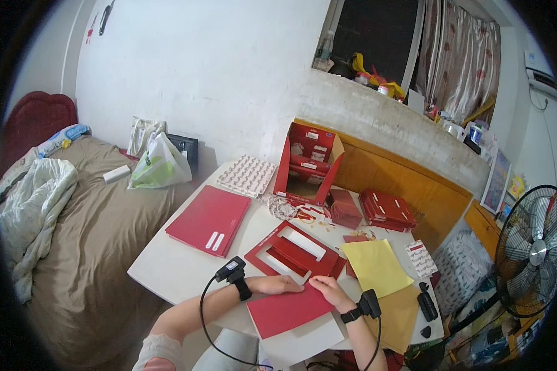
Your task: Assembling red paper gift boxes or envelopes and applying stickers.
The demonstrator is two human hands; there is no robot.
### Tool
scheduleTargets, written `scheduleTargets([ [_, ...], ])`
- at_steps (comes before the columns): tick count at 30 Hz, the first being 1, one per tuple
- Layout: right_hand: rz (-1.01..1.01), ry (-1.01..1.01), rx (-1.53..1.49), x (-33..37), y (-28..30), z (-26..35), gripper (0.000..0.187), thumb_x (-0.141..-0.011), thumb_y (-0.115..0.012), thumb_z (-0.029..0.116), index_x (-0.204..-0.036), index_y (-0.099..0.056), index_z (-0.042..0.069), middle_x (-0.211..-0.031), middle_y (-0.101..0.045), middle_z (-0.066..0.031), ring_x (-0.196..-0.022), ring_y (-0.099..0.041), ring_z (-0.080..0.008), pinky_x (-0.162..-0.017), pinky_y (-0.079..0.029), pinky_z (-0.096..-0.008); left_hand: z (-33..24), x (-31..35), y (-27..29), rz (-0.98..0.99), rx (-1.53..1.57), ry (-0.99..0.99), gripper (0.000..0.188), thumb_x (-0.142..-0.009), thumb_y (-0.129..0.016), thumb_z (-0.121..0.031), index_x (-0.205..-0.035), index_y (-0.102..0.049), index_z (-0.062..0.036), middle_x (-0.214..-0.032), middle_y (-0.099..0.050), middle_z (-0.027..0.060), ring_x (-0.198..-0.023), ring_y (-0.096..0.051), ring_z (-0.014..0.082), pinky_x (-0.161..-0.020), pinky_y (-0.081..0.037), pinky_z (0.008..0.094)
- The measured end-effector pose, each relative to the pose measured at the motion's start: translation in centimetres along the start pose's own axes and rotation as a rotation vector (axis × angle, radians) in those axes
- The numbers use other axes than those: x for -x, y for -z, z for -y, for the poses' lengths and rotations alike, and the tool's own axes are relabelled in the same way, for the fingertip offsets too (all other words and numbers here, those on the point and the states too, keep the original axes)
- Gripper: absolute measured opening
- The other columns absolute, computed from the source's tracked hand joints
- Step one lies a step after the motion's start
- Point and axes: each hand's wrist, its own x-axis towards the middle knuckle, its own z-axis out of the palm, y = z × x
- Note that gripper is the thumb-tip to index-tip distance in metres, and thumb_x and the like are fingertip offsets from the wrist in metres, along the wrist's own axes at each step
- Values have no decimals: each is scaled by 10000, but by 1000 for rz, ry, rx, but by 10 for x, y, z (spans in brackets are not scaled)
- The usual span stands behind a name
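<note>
At the table's near edge, my left hand (278,284) and my right hand (329,290) are close together at the upper edge of a red sheet of card (291,313). Both hands are closed on that edge, thumbs uppermost, the fingertips partly hidden. The card tilts toward me, over a white sheet (309,344). Just beyond my hands lies a flat red card piece with cut-out windows (270,252), a folded strip across its middle. To the right of my right hand are a yellow sheet (377,266) and a tan sheet (399,315). Each wrist wears a black strapped device with a cable.
A stack of red sheets (209,219) and patterned white sheets (247,176) lie on the left. Behind stands an open red box (309,164), with stacked red pieces (387,209) to its right. A black tool (427,304) lies near the right edge; a fan (537,250) stands beyond.
</note>
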Motion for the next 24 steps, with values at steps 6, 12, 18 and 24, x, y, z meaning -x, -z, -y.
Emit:
scheduleTargets([
  [6, 7, -8, -10, -1, 0, -1, 251, -841, -482, 220, -812, -554, -19, -718, -529, 32, -694, -457, -42, -636, -371, -198, -2, 1, 0, 20, 12, 3, 382, -902, -374, -320, -965, -569, 2, -821, -577, -26, -689, -493, 27, -623, -419, 201],
  [12, 10, -12, -23, -1, 1, -5, 249, -843, -482, 214, -823, -558, -22, -738, -542, 26, -707, -463, -44, -644, -376, -199, 1, -2, 1, 20, 4, -10, 394, -898, -377, -308, -985, -568, 25, -834, -595, 17, -694, -534, 52, -628, -436, 201],
  [18, 2, -9, -14, -1, 2, -5, 229, -839, -491, 209, -833, -573, -5, -748, -554, 28, -712, -477, -38, -649, -383, -188, -1, -1, 1, 23, -2, -26, 400, -899, -373, -311, -979, -568, 29, -824, -594, 17, -686, -533, 53, -621, -435, 200],
  [24, -8, -21, 11, 1, 0, 5, 211, -831, -502, 202, -842, -582, 7, -752, -562, 31, -713, -487, -35, -649, -385, -179, -1, 0, 2, 36, -18, -8, 405, -899, -373, -314, -977, -568, 31, -816, -593, 17, -677, -527, 55, -617, -430, 200],
])
